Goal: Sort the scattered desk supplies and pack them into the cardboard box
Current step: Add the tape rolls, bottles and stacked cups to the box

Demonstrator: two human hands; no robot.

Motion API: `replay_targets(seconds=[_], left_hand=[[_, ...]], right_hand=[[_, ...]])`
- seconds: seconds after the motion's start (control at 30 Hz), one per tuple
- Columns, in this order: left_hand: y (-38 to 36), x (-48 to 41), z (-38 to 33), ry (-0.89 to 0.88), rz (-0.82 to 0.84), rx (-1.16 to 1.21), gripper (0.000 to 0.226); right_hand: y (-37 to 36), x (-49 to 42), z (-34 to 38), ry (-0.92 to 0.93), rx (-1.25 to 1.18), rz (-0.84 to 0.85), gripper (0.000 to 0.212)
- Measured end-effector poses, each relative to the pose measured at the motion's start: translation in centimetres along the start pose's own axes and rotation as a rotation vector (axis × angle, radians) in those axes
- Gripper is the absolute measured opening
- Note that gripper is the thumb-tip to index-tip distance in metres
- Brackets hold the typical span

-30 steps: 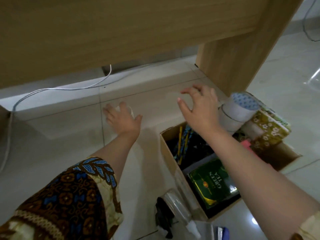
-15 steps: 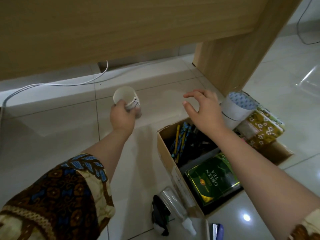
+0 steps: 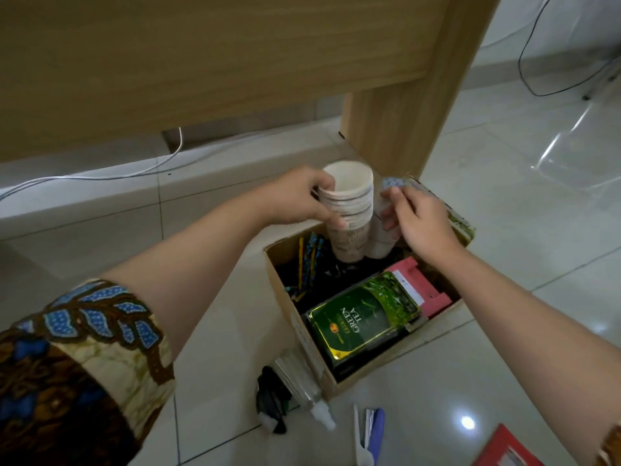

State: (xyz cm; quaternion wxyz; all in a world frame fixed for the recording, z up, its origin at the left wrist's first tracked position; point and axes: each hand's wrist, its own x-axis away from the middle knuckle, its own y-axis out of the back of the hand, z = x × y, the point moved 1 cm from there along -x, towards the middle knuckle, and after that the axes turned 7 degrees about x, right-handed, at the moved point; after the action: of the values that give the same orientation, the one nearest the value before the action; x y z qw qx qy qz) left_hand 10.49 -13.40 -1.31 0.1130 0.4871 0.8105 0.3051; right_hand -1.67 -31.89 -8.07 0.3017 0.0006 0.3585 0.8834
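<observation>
My left hand (image 3: 299,196) grips a stack of paper cups (image 3: 349,210) and holds it upright over the far end of the open cardboard box (image 3: 285,290) on the floor. My right hand (image 3: 416,223) holds a white roll (image 3: 379,230) standing in the box's far corner, right beside the cups. Inside the box lie a green tea tin (image 3: 363,321), a pink packet (image 3: 423,287) and several pens and pencils (image 3: 311,264).
A wooden desk panel and leg (image 3: 403,112) stand just behind the box. On the tiles near the box lie a clear bottle (image 3: 302,388), a black object (image 3: 268,401), a stapler-like item (image 3: 369,432) and a red booklet (image 3: 504,449). Cables (image 3: 100,176) run along the floor.
My left hand picked the stack of cups off the floor on the left and carried it right, over the box. My right hand closed onto the white roll.
</observation>
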Motion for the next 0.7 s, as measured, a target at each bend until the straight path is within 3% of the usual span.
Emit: replay_targets(seconds=[0.13, 0.3, 0.47, 0.7], left_hand=[[-1.5, 1.2, 0.2, 0.051, 0.134, -0.163, 0.040], [-1.2, 2.4, 0.7, 0.105, 0.169, -0.284, 0.048], [-2.0, 3.9, 2.9, 0.163, 0.216, -0.345, 0.042], [-2.2, 4.1, 3.2, 0.184, 0.259, -0.394, 0.038]], right_hand=[[0.1, 1.3, -1.8, -0.009, 0.064, 0.093, 0.033], [-0.8, 2.2, -1.6, 0.032, 0.100, 0.155, 0.034], [-2.6, 3.1, 0.4, 0.037, -0.026, 0.287, 0.031], [-4.4, 3.9, 1.4, 0.112, 0.128, 0.429, 0.045]])
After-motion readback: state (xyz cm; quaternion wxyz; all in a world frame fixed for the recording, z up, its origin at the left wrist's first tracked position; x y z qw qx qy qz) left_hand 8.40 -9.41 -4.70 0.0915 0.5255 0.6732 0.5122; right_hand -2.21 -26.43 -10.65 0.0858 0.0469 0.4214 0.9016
